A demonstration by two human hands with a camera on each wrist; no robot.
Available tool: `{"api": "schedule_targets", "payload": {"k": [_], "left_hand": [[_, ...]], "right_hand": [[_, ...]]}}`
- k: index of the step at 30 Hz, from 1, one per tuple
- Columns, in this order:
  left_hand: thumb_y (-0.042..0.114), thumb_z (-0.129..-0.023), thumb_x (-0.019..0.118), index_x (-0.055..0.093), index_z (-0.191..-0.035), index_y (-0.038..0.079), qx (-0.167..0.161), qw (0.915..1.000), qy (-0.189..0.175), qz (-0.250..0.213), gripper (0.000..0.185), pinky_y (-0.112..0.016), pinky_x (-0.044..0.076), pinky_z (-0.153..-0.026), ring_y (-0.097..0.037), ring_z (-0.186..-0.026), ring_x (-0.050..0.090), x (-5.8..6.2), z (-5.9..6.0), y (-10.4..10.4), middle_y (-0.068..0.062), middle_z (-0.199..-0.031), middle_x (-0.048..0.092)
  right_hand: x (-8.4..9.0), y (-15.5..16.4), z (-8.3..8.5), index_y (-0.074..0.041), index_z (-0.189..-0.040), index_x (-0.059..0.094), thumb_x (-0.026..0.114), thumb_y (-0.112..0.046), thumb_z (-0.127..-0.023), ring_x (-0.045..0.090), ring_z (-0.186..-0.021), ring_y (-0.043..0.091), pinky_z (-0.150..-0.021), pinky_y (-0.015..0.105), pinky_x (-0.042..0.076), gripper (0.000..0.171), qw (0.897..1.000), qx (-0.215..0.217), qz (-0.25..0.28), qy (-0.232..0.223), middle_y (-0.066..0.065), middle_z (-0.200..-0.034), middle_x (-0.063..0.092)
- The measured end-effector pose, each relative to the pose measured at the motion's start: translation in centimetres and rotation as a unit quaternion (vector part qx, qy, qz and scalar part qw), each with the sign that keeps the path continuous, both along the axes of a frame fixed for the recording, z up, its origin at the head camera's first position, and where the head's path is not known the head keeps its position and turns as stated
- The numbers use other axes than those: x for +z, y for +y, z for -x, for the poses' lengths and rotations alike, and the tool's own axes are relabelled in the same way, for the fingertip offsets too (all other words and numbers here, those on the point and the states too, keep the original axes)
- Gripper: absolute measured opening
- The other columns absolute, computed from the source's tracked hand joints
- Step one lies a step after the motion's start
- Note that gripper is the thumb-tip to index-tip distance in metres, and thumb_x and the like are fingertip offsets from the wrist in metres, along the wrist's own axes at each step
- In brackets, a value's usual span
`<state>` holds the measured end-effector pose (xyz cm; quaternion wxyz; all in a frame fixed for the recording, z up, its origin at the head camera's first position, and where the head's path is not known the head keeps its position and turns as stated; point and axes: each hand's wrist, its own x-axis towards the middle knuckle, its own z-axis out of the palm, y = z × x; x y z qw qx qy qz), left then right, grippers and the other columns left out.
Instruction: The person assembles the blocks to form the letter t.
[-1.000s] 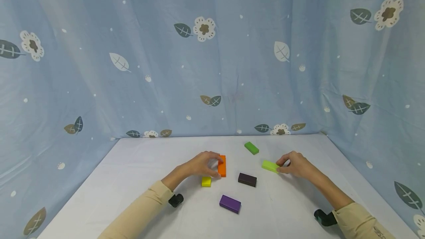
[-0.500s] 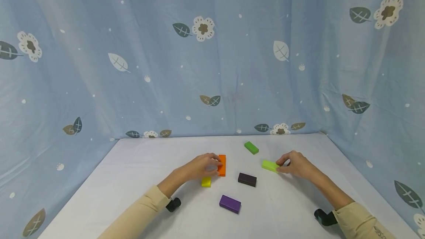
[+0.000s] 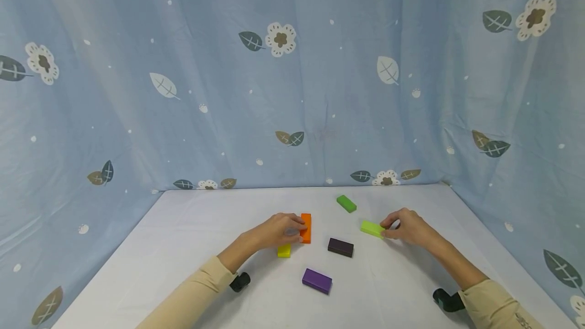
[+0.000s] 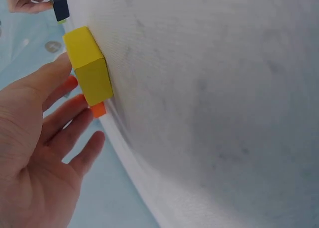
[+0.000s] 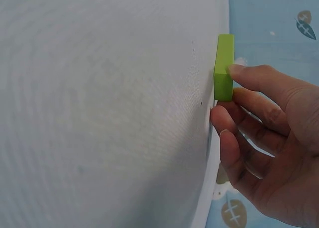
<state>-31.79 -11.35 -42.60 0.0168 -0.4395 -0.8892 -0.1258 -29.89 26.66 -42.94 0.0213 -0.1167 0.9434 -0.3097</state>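
In the head view my left hand (image 3: 279, 230) reaches over the yellow block (image 3: 284, 251) to the orange block (image 3: 306, 228). Its thumb and fingertips touch the orange block's left side, fingers gently bent. In the left wrist view the yellow block (image 4: 89, 68) stands in front and hides most of the orange block (image 4: 98, 110) and some fingertips. On the right, my right hand (image 3: 407, 227) pinches the right end of the lime green block (image 3: 371, 228) between thumb and index finger. That lime green block (image 5: 224, 68) lies flat, its other fingers loosely curled below in the right wrist view.
A black block (image 3: 340, 247) lies between the hands, with a purple block (image 3: 317, 281) nearer. Farther back is a darker green block (image 3: 346, 203). The white table (image 3: 388, 288) ends at a patterned blue curtain (image 3: 320, 90) on the back and sides.
My left thumb and fingers have drawn closer together at the orange block's left side, and the left wrist has shifted slightly. My right hand and the blocks look unmoved.
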Motion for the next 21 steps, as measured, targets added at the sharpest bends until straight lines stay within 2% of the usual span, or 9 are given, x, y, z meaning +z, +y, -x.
{"api": "schedule_targets", "payload": {"k": [12, 21], "left_hand": [[0.028, -0.088, 0.059, 0.060, -0.119, 0.015, -0.015, 0.9998, -0.009, -0.002, 0.034, -0.031, 0.045, -0.096, -0.014, -0.110, 0.056, -0.11, 0.61, -0.29, 0.001, -0.118, 0.060], [0.029, -0.086, 0.061, 0.061, -0.119, 0.016, 0.010, 0.9990, -0.038, 0.019, 0.036, -0.029, 0.045, -0.095, -0.013, -0.109, 0.055, 0.62, 0.37, 0.15, 0.002, -0.119, 0.059]], "right_hand": [[-0.04, 0.07, 0.06, -0.010, -0.093, 0.070, 0.074, -0.021, -0.074, 0.059, -0.070, 0.010, -0.055, 0.023, 0.048, 0.023, 1.000, 0.003, -0.001, -0.002, 0.001, -0.088, 0.068], [0.10, 0.01, -0.12, -0.008, -0.094, 0.070, 0.073, -0.020, -0.074, 0.059, -0.069, 0.011, -0.054, 0.024, 0.048, 0.024, 1.000, 0.007, -0.001, -0.002, 0.002, -0.088, 0.068]]}}
